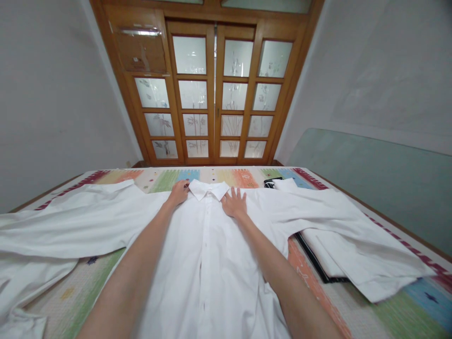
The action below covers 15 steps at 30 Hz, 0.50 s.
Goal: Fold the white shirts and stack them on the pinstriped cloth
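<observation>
A white button-front shirt (218, 254) lies spread face up, its collar (209, 189) at the far end and its sleeves stretched out to both sides. At the shoulder just left of the collar, my left hand (180, 192) has its fingers curled in on the shirt's edge. My right hand (235, 202) rests flat on the cloth right of the collar, fingers spread and thumb side close to the collar tip. The lower end of the shirt runs out of view below.
A bed or table cover (243, 178) with coloured patches lies underneath. Folded white cloth with a black-edged item (323, 256) sits partly under the right sleeve. More white cloth (30, 282) is at left. A pale green board (367, 174) stands along the right; wooden glazed doors (214, 94) stand behind.
</observation>
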Available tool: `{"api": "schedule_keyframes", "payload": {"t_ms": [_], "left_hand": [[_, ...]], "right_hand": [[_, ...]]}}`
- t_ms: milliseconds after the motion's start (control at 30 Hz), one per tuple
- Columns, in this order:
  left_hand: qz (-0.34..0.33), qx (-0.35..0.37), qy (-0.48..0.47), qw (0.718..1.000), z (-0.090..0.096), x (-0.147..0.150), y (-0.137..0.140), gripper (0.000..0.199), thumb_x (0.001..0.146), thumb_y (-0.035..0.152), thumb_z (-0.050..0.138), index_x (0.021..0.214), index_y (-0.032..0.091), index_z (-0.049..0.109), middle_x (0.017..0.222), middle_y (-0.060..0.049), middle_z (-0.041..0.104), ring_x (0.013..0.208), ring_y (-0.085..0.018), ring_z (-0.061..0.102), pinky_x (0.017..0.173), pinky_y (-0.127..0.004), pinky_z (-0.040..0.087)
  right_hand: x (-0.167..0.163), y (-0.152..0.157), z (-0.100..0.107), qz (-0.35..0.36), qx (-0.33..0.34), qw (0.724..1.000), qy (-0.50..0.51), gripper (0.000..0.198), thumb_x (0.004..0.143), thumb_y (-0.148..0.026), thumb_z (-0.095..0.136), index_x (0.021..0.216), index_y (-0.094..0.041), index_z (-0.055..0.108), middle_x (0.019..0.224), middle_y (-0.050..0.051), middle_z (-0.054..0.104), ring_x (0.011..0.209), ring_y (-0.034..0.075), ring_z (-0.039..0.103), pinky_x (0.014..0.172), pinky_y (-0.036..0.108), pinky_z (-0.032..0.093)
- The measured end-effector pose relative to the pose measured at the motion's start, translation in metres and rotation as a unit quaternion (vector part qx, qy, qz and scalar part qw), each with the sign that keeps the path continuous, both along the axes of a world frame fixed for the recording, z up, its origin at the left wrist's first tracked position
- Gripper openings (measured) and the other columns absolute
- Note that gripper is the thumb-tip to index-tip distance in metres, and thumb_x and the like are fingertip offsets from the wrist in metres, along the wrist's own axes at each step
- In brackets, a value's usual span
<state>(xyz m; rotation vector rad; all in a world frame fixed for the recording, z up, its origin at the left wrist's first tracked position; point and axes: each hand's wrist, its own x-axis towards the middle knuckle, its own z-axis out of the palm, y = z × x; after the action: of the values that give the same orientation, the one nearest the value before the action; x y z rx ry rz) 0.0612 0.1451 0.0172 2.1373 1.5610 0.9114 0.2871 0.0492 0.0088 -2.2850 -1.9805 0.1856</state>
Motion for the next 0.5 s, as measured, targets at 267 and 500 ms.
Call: {"api": "schedule_keyframes", "payload": {"t_ms": [267,500], "left_hand": [[-0.046,-0.054,-0.049,0.996,0.012,-0.003,0.005,0.018,0.069,0.031,0.067,0.079,0.018,0.074,0.088,-0.005,0.076,0.095,-0.024,0.066,0.089,-0.033,0.049],[-0.051,-0.088,-0.103,0.990,0.021,0.001,0.011,0.030,0.062,0.042,0.074,0.080,0.018,0.073,0.091,-0.007,0.076,0.091,-0.024,0.066,0.080,-0.031,0.052]], "right_hand": [[-0.001,-0.001,0.001,-0.005,-0.013,1.000,-0.010,0.059,0.099,-0.044,0.010,0.154,-0.027,0.023,0.164,0.008,0.007,0.149,0.032,0.004,0.114,0.058,0.003],[-0.001,-0.001,0.001,-0.004,-0.010,1.000,-0.016,0.060,0.098,-0.044,0.011,0.154,-0.027,0.024,0.164,0.008,0.008,0.149,0.032,0.005,0.114,0.058,0.003]]}}
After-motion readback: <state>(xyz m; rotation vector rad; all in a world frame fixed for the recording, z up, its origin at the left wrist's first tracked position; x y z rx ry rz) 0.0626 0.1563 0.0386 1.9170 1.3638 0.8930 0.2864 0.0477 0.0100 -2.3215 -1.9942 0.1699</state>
